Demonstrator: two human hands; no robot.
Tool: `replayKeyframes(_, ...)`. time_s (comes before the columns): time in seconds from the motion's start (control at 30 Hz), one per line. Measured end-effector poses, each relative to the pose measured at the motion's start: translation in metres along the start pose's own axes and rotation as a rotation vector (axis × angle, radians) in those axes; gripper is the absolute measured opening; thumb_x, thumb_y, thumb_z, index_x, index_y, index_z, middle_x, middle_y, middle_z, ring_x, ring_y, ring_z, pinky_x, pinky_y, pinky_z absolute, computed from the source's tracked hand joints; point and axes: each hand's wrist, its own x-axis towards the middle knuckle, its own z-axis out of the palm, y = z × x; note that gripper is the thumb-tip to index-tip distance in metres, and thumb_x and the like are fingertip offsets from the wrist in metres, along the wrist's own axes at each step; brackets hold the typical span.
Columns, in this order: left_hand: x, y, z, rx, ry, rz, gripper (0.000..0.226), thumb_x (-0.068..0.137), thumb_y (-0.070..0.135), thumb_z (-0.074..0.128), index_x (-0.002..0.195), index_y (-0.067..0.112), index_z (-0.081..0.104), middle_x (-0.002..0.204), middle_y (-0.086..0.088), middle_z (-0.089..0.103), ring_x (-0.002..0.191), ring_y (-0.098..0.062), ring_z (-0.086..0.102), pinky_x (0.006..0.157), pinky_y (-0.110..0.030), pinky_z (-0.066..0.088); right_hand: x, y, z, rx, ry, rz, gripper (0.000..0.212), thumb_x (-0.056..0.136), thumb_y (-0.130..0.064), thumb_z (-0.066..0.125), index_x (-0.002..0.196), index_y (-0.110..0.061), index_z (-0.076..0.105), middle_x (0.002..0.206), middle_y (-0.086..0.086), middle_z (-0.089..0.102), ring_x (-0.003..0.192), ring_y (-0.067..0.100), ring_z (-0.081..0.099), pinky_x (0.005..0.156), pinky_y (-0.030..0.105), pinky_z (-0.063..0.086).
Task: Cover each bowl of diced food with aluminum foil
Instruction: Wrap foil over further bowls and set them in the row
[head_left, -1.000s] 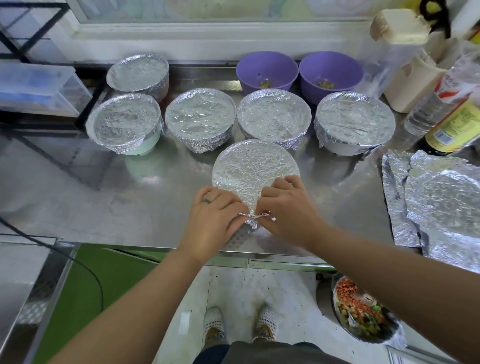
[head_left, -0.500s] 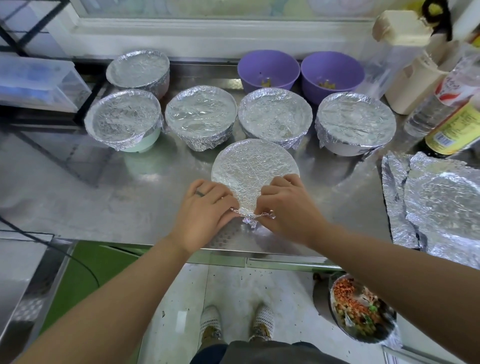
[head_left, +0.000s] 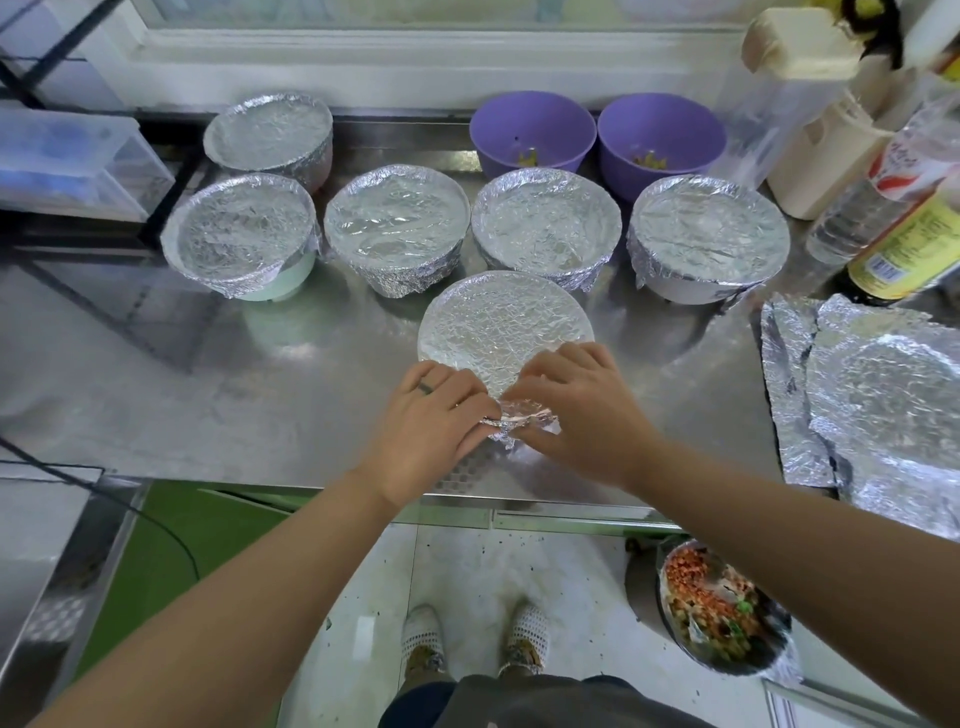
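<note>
A foil-covered bowl (head_left: 501, 325) sits in front of me on the steel counter (head_left: 260, 395). At its near rim my left hand (head_left: 431, 421) and my right hand (head_left: 582, 410) pinch a crumpled flap of foil (head_left: 519, 418) between their fingertips. Behind it stand several more foil-covered bowls, among them one at the left (head_left: 241, 234), one left of centre (head_left: 397, 226), one at the centre (head_left: 545, 223) and one at the right (head_left: 709, 234). Two purple bowls, one on the left (head_left: 532, 127) and one on the right (head_left: 661, 135), stand uncovered at the back with a little diced food in them.
Loose foil sheets (head_left: 878, 400) lie on the counter at the right. Bottles (head_left: 904, 228) and a cream container (head_left: 815, 114) crowd the back right corner. A clear plastic box (head_left: 67, 161) is at far left. Below the counter edge sits a bowl of mixed diced food (head_left: 717, 608).
Both hands stay at the near rim of the front bowl, working the foil flap; the flap looks more bunched between the fingertips. The bowls have not moved.
</note>
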Motion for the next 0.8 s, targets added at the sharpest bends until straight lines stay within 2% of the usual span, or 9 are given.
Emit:
replayKeyframes(0.03,-0.001,0.000,0.000,-0.008,0.000,-0.008,0.020,0.098,0.035,0.061,0.089,0.020,0.071,0.092,0.002,0.064,0.079,-0.023,0.056,0.088,-0.035,0.041,-0.008,0.000,-0.004,0.043,0.068,0.036,0.021,0.083,-0.041,0.066,0.090,-0.022,0.072,0.090,-0.006,0.063,0.084,0.017,0.054,0.083,0.031,0.035)
replayKeyframes(0.1,-0.002,-0.001,0.000,-0.023,-0.008,-0.013,0.018,0.097,0.035,0.062,0.090,0.020,0.071,0.092,0.003,0.064,0.081,-0.022,0.056,0.090,-0.034,0.039,-0.033,0.001,-0.002,0.156,0.147,0.101,0.019,0.085,-0.033,0.072,0.079,-0.015,0.068,0.081,-0.004,0.061,0.076,0.019,0.054,0.075,0.034,0.042)
replayKeyframes(0.17,-0.001,-0.003,0.000,-0.039,-0.035,-0.015,0.016,0.096,0.035,0.063,0.091,0.021,0.071,0.092,0.004,0.063,0.080,-0.022,0.055,0.092,-0.034,0.038,-0.056,-0.001,0.012,0.220,0.011,0.151,0.018,0.087,-0.029,0.073,0.074,-0.018,0.068,0.074,-0.006,0.062,0.069,0.018,0.055,0.069,0.038,0.049)
replayKeyframes(0.27,0.001,-0.002,0.000,-0.093,-0.059,-0.067,0.017,0.093,0.037,0.062,0.093,0.024,0.073,0.091,0.007,0.063,0.082,-0.019,0.052,0.094,-0.030,0.034,-0.061,-0.002,0.039,0.183,-0.239,0.201,0.005,0.087,-0.027,0.069,0.087,-0.025,0.073,0.089,-0.010,0.072,0.082,0.020,0.060,0.076,0.040,0.052)
replayKeyframes(0.37,0.002,-0.001,-0.002,-0.170,-0.104,-0.154,0.019,0.089,0.040,0.062,0.094,0.026,0.073,0.092,0.010,0.062,0.088,-0.019,0.052,0.095,-0.024,0.030,-0.048,-0.008,0.049,0.107,-0.260,0.232,0.024,0.089,-0.029,0.058,0.108,-0.031,0.073,0.107,-0.009,0.074,0.103,0.022,0.063,0.087,0.042,0.051)
replayKeyframes(0.43,0.004,0.000,-0.001,-0.197,-0.123,-0.189,0.016,0.087,0.039,0.064,0.094,0.027,0.073,0.093,0.012,0.062,0.090,-0.020,0.052,0.095,-0.024,0.030,-0.043,-0.012,0.049,0.077,-0.251,0.264,0.039,0.088,-0.030,0.052,0.123,-0.034,0.068,0.113,-0.006,0.074,0.107,0.023,0.062,0.092,0.038,0.049)
replayKeyframes(0.57,0.004,0.000,-0.001,-0.204,-0.120,-0.199,0.013,0.084,0.035,0.071,0.093,0.027,0.074,0.093,0.012,0.063,0.091,-0.020,0.052,0.093,-0.027,0.034,-0.044,-0.019,0.053,0.055,-0.235,0.293,0.048,0.084,-0.023,0.057,0.131,-0.032,0.064,0.122,-0.005,0.071,0.109,0.021,0.059,0.087,0.032,0.038)
replayKeyframes(0.7,0.003,0.000,-0.001,-0.187,-0.124,-0.166,0.024,0.086,0.047,0.063,0.095,0.026,0.071,0.095,0.010,0.062,0.091,-0.019,0.051,0.095,-0.030,0.036,-0.048,-0.026,0.055,0.092,-0.259,0.313,0.048,0.085,-0.024,0.055,0.133,-0.029,0.060,0.128,-0.006,0.066,0.114,0.020,0.056,0.082,0.028,0.030)
replayKeyframes(0.8,-0.002,0.000,0.002,-0.126,-0.091,-0.082,0.017,0.087,0.035,0.070,0.100,0.024,0.066,0.098,0.004,0.061,0.092,-0.021,0.050,0.096,-0.032,0.034,-0.046,-0.026,0.057,0.109,-0.285,0.317,0.053,0.085,-0.024,0.051,0.138,-0.032,0.056,0.133,-0.009,0.063,0.118,0.018,0.054,0.085,0.029,0.032)
